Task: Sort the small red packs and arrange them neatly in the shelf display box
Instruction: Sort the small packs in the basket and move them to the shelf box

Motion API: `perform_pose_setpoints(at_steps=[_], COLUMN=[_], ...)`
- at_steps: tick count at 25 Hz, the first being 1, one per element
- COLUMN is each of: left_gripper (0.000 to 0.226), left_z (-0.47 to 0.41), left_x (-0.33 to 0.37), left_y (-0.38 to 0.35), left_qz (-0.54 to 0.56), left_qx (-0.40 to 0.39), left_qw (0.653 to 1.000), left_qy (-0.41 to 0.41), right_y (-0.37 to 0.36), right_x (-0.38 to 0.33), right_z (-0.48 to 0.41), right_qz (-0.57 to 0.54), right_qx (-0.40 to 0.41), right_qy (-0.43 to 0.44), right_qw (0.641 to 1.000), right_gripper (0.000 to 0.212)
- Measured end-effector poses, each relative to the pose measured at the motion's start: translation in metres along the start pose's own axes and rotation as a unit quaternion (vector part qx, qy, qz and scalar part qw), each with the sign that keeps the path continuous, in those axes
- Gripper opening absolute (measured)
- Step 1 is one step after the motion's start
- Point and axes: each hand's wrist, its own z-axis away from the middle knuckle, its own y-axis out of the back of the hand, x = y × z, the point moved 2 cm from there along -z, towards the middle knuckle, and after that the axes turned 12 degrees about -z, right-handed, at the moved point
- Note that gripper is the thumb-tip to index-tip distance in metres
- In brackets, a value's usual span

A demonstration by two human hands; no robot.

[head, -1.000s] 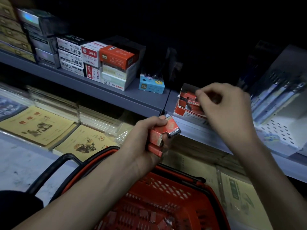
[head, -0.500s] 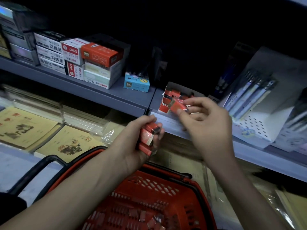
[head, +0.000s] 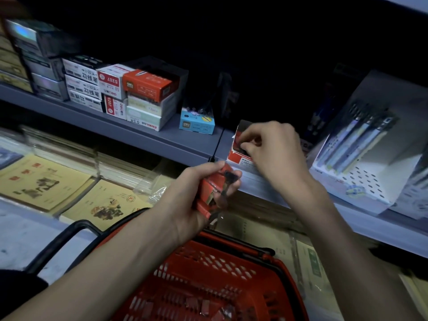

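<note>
My left hand [head: 196, 193] grips a small stack of red packs [head: 212, 189] in front of the shelf edge, above the basket. My right hand [head: 273, 154] reaches into the open red and white display box [head: 238, 156] on the grey shelf, its fingertips curled down among the red packs [head: 238, 144] inside. My fingers hide whether they pinch a pack. More red packs [head: 203, 306] lie loose in the bottom of the red shopping basket [head: 266, 269].
Stacked stationery boxes [head: 139, 96] and a small blue box [head: 196, 123] stand left of the display box on the shelf [head: 139, 135]. A white perforated pen display [head: 370, 158] sits to its right. Yellow notebooks [head: 39, 181] lie on the lower shelf at left.
My right hand carried a red pack from in front of the box and moved up into the box opening. My left hand stayed in place with its stack.
</note>
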Motion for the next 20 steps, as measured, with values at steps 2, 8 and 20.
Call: perform_pose_setpoints(at_steps=[2, 8, 20], left_gripper=[0.039, 0.035, 0.023], left_z=[0.003, -0.002, 0.000], left_x=[0.002, 0.007, -0.021], left_y=[-0.002, 0.001, -0.005], left_qz=[-0.021, -0.040, -0.067], left_qx=[-0.003, -0.004, 0.031], left_qw=[1.000, 0.999, 0.996], left_qy=[-0.003, -0.015, 0.059], right_y=[-0.002, 0.027, 0.037], right_x=[0.001, -0.015, -0.004], right_z=[0.003, 0.037, 0.057], right_qz=[-0.030, -0.193, -0.259], right_qx=[-0.025, 0.012, 0.068], right_qy=[-0.027, -0.099, -0.130], right_qw=[0.999, 0.976, 0.955], right_gripper=[0.028, 0.012, 0.016])
